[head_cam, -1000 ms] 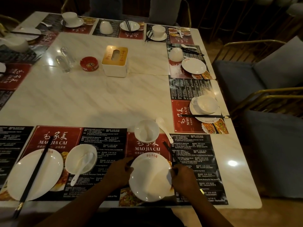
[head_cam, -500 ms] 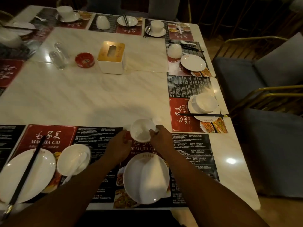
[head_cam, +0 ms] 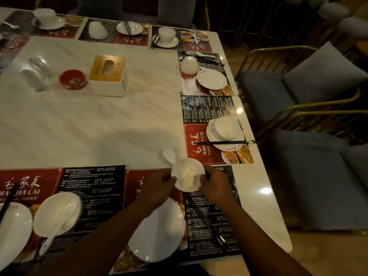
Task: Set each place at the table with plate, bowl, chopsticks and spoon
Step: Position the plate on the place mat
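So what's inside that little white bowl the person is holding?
The small white ceramic bowl looks empty: only its shiny white inside shows. The left hand and right hand hold it at opposite sides, covering those bits of rim.

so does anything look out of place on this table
Two bowls appear overturned: the far-edge bowl and the right-side bowl. The spoon lies off the placemat on the bare table, just beyond the held bowl.

Both hands (head_cam: 159, 189) (head_cam: 216, 188) hold a white bowl (head_cam: 187, 175) above the plate (head_cam: 159, 234).
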### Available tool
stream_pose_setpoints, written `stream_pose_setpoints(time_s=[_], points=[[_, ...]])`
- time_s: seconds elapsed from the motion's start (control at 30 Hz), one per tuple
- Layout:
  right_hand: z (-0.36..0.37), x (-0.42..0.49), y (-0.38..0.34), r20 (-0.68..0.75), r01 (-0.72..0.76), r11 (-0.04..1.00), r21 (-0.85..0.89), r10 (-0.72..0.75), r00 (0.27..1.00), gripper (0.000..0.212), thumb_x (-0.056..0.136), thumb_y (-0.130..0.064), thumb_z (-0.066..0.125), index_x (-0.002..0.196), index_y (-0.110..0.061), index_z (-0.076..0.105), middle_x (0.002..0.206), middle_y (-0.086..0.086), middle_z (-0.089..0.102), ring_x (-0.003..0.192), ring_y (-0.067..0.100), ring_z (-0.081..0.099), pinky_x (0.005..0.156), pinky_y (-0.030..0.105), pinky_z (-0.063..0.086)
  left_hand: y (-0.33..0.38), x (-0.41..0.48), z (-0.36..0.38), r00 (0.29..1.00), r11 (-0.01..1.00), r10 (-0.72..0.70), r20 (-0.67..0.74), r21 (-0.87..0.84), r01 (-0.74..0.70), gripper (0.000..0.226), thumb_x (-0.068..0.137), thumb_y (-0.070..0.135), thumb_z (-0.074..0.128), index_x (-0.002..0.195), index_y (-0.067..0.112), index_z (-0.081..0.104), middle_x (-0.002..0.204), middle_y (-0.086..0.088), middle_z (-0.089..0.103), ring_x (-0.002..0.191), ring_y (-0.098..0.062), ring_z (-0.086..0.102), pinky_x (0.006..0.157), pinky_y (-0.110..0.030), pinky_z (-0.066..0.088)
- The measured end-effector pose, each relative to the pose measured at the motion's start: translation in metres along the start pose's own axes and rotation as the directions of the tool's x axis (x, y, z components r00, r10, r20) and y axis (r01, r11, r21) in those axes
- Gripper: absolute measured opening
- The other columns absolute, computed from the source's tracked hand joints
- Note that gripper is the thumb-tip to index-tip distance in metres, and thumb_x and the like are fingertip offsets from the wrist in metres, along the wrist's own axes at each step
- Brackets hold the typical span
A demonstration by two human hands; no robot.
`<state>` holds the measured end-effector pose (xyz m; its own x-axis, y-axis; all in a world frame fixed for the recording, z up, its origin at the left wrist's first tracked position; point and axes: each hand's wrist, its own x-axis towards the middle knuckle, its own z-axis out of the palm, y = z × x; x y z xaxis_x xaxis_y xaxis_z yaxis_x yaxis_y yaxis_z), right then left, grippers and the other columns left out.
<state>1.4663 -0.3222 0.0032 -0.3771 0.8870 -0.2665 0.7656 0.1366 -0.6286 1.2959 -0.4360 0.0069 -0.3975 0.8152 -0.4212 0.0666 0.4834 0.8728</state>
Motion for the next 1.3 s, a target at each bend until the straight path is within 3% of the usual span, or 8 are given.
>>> stream_pose_setpoints(time_s=[0.13,0.3,0.53,0.7,0.8,0.97,1.1,1.3], points=[[-0.025,-0.008,0.041,-0.088,-0.085,0.996,-0.02,0.083,0.993,0.031,0.093,-0.021,0.065,0.124,-0.023,0.067,0.114,0.001,0.073,0.102,0.02,0.067,0.084,0.024,0.046,0.016,0.0,0.038,0.985,1.0,0.004,0.172,-0.01,-0.003,0.029,0.083,0.029,0.061,0.104,0.048,0.069,0.098,0.017,0.073,0.091,-0.004,0.069,0.085,-0.036,0.058],[-0.032,-0.008,0.073,-0.057,-0.134,0.991,-0.02,0.133,0.99,0.025,0.094,-0.025,0.064,0.117,-0.021,0.068,0.107,0.001,0.074,0.094,0.017,0.067,0.077,0.022,0.045,0.012,0.003,0.064,0.975,0.997,-0.051,0.218,0.062,0.038,0.047,0.088,0.005,0.055,0.121,0.037,0.068,0.111,0.011,0.072,0.108,-0.012,0.064,0.101,-0.045,0.051],[-0.031,-0.005,0.088,-0.045,-0.089,0.995,0.042,0.09,0.995,0.02,0.094,-0.025,0.062,0.113,-0.025,0.068,0.101,-0.001,0.073,0.091,0.019,0.067,0.072,0.026,0.046,0.005,0.001,0.072,0.974,0.995,-0.097,0.203,-0.01,0.102,0.043,0.088,0.013,0.058,0.109,0.048,0.068,0.107,0.019,0.072,0.099,-0.001,0.067,0.085,-0.028,0.056],[-0.027,-0.02,0.09,-0.054,-0.214,0.976,0.035,0.215,0.975,0.009,0.095,-0.021,0.051,0.093,-0.023,0.059,0.091,0.002,0.068,0.08,0.02,0.059,0.06,0.029,0.04,-0.003,0.0,0.069,0.983,0.993,-0.117,0.14,0.016,0.116,0.051,0.084,0.001,0.056,0.106,0.045,0.067,0.102,0.014,0.073,0.092,-0.006,0.07,0.073,-0.026,0.059],[-0.014,-0.051,0.097,0.13,-0.096,0.983,-0.159,0.117,0.985,0.006,0.089,-0.029,0.058,0.092,-0.024,0.06,0.091,-0.001,0.067,0.08,0.019,0.061,0.069,0.032,0.049,-0.014,-0.007,0.058,0.989,0.988,-0.146,0.034,0.057,0.144,0.039,0.085,0.0,0.06,0.104,0.035,0.066,0.092,0.006,0.073,0.081,-0.009,0.072,0.066,-0.026,0.058],[0.028,-0.09,0.09,0.299,0.224,0.884,-0.411,-0.101,0.949,0.036,0.096,-0.039,0.053,0.129,-0.024,0.054,0.13,-0.001,0.055,0.114,0.016,0.056,0.099,0.029,0.046,-0.033,-0.024,0.037,0.985,0.982,-0.164,-0.053,0.087,0.168,0.022,0.091,0.009,0.06,0.097,0.028,0.069,0.085,0.006,0.073,0.072,-0.01,0.072,0.062,-0.025,0.053],[0.034,-0.092,0.081,0.201,0.117,0.917,-0.381,-0.041,0.979,0.031,0.096,-0.032,0.056,0.125,-0.023,0.055,0.126,0.001,0.058,0.111,0.016,0.057,0.098,0.03,0.048,-0.045,-0.036,0.02,0.981,0.978,-0.182,-0.063,0.093,0.187,0.021,0.091,0.01,0.06,0.102,0.026,0.067,0.091,0.002,0.072,0.074,-0.012,0.072,0.067,-0.03,0.053],[0.031,-0.093,0.069,0.21,0.117,0.91,-0.397,-0.034,0.977,0.024,0.09,-0.028,0.065,0.112,-0.021,0.061,0.112,0.001,0.065,0.098,0.016,0.064,0.088,0.028,0.053,-0.057,-0.048,0.0,0.976,0.969,-0.204,-0.083,0.126,0.213,0.023,0.09,0.011,0.06,0.104,0.028,0.066,0.094,0.001,0.071,0.073,-0.009,0.072,0.066,-0.032,0.057]])
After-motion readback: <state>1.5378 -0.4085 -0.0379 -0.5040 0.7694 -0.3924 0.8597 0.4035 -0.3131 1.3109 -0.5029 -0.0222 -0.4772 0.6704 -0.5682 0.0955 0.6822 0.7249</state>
